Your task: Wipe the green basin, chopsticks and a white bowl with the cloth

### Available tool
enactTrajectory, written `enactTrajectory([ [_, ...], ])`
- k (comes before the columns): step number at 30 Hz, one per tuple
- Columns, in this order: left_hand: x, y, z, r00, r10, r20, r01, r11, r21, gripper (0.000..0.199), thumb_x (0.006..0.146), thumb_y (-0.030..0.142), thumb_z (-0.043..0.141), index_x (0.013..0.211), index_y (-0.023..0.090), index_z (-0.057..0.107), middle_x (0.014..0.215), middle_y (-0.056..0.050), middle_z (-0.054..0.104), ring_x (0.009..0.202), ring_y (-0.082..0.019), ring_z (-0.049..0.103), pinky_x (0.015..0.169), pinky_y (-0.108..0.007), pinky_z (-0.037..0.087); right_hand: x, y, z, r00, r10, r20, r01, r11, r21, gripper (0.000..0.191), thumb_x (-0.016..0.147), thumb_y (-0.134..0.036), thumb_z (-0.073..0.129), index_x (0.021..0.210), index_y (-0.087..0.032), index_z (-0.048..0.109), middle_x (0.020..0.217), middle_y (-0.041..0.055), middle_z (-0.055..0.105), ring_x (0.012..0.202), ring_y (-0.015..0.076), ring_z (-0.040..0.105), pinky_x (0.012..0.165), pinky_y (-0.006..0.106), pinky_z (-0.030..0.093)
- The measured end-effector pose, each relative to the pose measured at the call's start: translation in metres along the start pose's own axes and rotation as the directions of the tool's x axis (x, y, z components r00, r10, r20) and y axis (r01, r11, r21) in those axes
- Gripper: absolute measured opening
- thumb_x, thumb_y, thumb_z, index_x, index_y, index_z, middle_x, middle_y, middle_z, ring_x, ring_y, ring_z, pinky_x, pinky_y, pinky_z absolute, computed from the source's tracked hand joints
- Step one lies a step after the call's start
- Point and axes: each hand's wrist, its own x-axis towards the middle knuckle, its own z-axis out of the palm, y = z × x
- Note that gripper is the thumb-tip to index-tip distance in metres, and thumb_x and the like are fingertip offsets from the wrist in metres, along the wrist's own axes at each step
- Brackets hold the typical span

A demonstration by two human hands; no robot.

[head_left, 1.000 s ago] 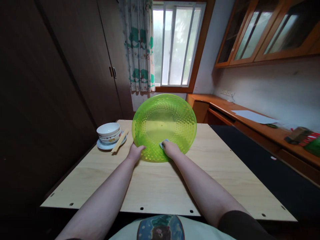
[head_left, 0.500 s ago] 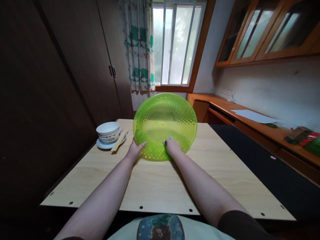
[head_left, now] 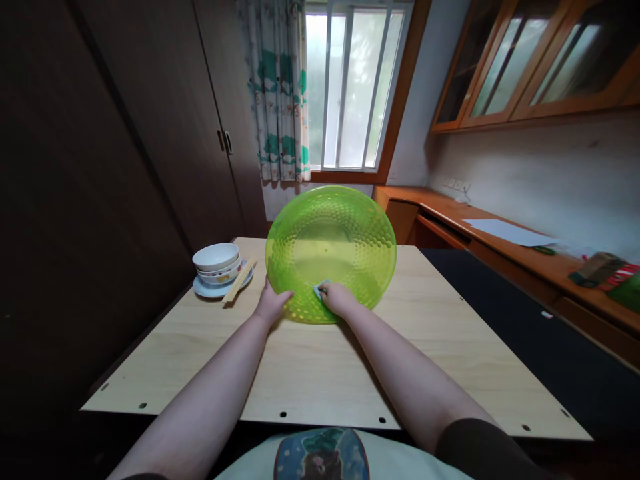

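Note:
A translucent green plastic basin (head_left: pixel 325 250) with a honeycomb-textured wall is tilted up on the wooden table, its inside facing me. My left hand (head_left: pixel 273 303) grips its lower left rim, thumb on the inside and the other fingers hidden behind. Inside the basin, my right hand (head_left: pixel 339 299) is closed around a small light blue cloth (head_left: pixel 320 289) and presses it against the lower wall. Most of the cloth is covered by my fingers.
On the table (head_left: pixel 320 373), to the left, stacked white bowls (head_left: pixel 216 257) stand on a plate (head_left: pixel 207 289), with wooden chopsticks (head_left: pixel 239 281) resting across its edge. A desk (head_left: pixel 430 200) with a white sheet (head_left: pixel 507 232) runs along the right wall.
My right hand has slid a little left and down along the basin's inner wall with the cloth. My left hand keeps its hold on the rim, and the basin has barely shifted.

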Motion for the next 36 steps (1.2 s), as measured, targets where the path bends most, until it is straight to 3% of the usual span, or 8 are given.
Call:
enactTrajectory([
  [8,-0.001,0.003,-0.002,1.000,0.031,-0.005,-0.030,0.994,0.103,0.060,0.059,0.013,0.068,0.117,0.018,0.050,0.106,-0.008,0.066,0.107,-0.025,0.061,0.098,-0.043,0.047,-0.002,0.008,-0.018,0.965,0.260,0.028,-0.257,0.962,-0.091,0.035,0.088,-0.022,0.041,0.111,-0.020,0.068,0.111,0.0144,0.068,0.101,0.0255,0.063,0.081,0.033,0.047],
  [10,-0.001,0.005,-0.002,1.000,0.025,-0.014,-0.023,0.993,0.116,0.059,0.059,0.013,0.068,0.115,0.018,0.051,0.106,-0.009,0.066,0.107,-0.026,0.061,0.098,-0.044,0.047,-0.003,0.006,-0.017,0.972,0.232,0.035,-0.227,0.968,-0.111,0.035,0.088,-0.019,0.041,0.111,-0.018,0.068,0.109,0.0152,0.068,0.100,0.0257,0.064,0.079,0.032,0.047],
  [16,0.000,0.007,-0.003,0.998,0.064,-0.015,-0.062,0.992,0.110,0.058,0.059,0.013,0.067,0.115,0.018,0.051,0.106,-0.009,0.065,0.109,-0.026,0.060,0.100,-0.044,0.046,-0.005,-0.006,-0.006,0.998,-0.006,0.069,0.013,0.996,-0.091,0.033,0.092,-0.026,0.039,0.107,-0.022,0.068,0.107,0.0110,0.069,0.098,0.0228,0.064,0.079,0.029,0.044],
  [19,0.001,0.007,-0.004,0.997,0.070,-0.012,-0.068,0.990,0.119,0.058,0.060,0.014,0.067,0.115,0.018,0.051,0.106,-0.009,0.065,0.108,-0.026,0.061,0.100,-0.044,0.046,-0.004,-0.004,-0.006,0.998,0.038,0.057,-0.034,0.997,-0.072,0.033,0.091,-0.024,0.039,0.109,-0.023,0.067,0.108,0.0103,0.069,0.098,0.0226,0.064,0.078,0.030,0.045],
  [24,0.000,0.008,-0.004,0.996,0.086,-0.009,-0.084,0.987,0.140,0.060,0.060,0.014,0.067,0.117,0.018,0.051,0.108,-0.009,0.064,0.109,-0.027,0.060,0.101,-0.045,0.045,-0.003,0.004,-0.017,0.961,0.277,0.018,-0.275,0.959,-0.069,0.036,0.089,-0.016,0.037,0.110,-0.019,0.066,0.109,0.0145,0.068,0.100,0.0255,0.064,0.077,0.032,0.047],
  [26,-0.001,0.008,-0.004,0.997,0.080,-0.006,-0.079,0.989,0.129,0.059,0.060,0.013,0.067,0.117,0.018,0.052,0.108,-0.009,0.065,0.109,-0.027,0.060,0.100,-0.045,0.046,-0.003,0.005,-0.021,0.949,0.314,0.016,-0.312,0.947,-0.072,0.037,0.090,-0.015,0.036,0.112,-0.018,0.065,0.111,0.0157,0.067,0.101,0.0255,0.064,0.078,0.033,0.047],
  [31,0.000,0.009,-0.003,0.998,0.061,-0.009,-0.059,0.993,0.106,0.060,0.061,0.013,0.065,0.119,0.018,0.051,0.107,-0.009,0.065,0.106,-0.026,0.062,0.098,-0.044,0.048,-0.005,0.001,-0.019,0.958,0.287,0.032,-0.282,0.954,-0.098,0.037,0.089,-0.011,0.036,0.111,-0.015,0.065,0.109,0.0169,0.067,0.101,0.0266,0.065,0.079,0.033,0.048],
  [36,0.001,0.009,-0.004,0.998,0.061,-0.008,-0.060,0.993,0.101,0.059,0.061,0.012,0.064,0.118,0.017,0.051,0.108,-0.009,0.065,0.106,-0.025,0.062,0.098,-0.042,0.048,-0.006,-0.010,-0.008,0.990,0.135,0.043,-0.130,0.987,-0.098,0.032,0.090,-0.017,0.038,0.106,-0.018,0.066,0.105,0.0142,0.069,0.097,0.0264,0.066,0.077,0.033,0.048],
])
